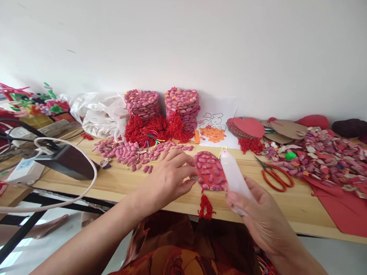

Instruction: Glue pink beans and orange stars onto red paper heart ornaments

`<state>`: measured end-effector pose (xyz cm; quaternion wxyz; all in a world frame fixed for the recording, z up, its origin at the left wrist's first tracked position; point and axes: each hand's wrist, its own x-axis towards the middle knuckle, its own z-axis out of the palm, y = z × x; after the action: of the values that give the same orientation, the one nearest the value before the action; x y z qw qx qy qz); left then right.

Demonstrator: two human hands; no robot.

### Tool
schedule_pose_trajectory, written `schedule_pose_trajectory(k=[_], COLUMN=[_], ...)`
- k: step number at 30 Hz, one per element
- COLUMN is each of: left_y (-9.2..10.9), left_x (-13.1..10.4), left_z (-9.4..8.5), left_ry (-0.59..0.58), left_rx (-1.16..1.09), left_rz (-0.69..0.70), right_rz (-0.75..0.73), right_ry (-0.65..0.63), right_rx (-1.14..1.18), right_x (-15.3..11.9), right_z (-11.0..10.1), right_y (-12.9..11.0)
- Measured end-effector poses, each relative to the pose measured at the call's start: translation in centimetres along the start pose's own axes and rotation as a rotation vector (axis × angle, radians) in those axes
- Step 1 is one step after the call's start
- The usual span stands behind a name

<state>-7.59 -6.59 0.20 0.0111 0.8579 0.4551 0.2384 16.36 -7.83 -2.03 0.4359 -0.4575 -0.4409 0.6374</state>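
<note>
In my right hand is a white squeeze bottle, tilted with its narrow tip pointing up and away from me. Its upper part overlaps the right edge of a red card that has pink peanut-like pieces stuck on it in rows. A red tassel hangs from the card's near end, and a yellow-green cord shows at its far end. My left hand is curled at the card's left edge, thumb and index fingertips close together. What lies between those fingertips is too small to make out.
Loose pink pieces lie left of the card. Behind stand two stacks of finished cards with red tassels. Orange-handled scissors, red heart-shaped cards and a large mixed heap are right. A cable loops at left.
</note>
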Motion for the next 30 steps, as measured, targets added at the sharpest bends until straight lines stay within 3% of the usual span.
schedule_pose_trajectory(k=[4,8,14,23,26,28,30], left_y=[2.1,3.7,4.8,5.9,5.1,4.1,3.1], left_x=[-0.4,-0.6,-1.0,-1.5,-2.4,-3.0,-3.4], left_z=[-1.8,-2.5,-2.5,-1.9,-1.5,-0.7,0.4], left_ry=[0.038,0.042,-0.040,0.007,0.166,0.279,0.258], left_rx=[0.037,0.093,0.130,0.183,0.012,-0.149,-0.408], left_rz=[0.076,0.141,0.179,0.236,0.178,0.049,-0.126], right_rz=[0.073,0.005,-0.089,-0.126,-0.081,-0.041,-0.004], right_ry=[-0.038,-0.054,-0.029,0.101,0.121,0.109,0.059], right_rx=[0.130,0.170,0.063,-0.004,0.021,0.047,0.078], right_x=[-0.2,-0.1,-0.6,-0.6,-0.7,-0.9,-1.2], right_z=[2.0,3.0,3.5,3.3,3.3,3.5,3.7], right_y=[0.8,1.5,1.5,1.6,1.3,1.0,0.7])
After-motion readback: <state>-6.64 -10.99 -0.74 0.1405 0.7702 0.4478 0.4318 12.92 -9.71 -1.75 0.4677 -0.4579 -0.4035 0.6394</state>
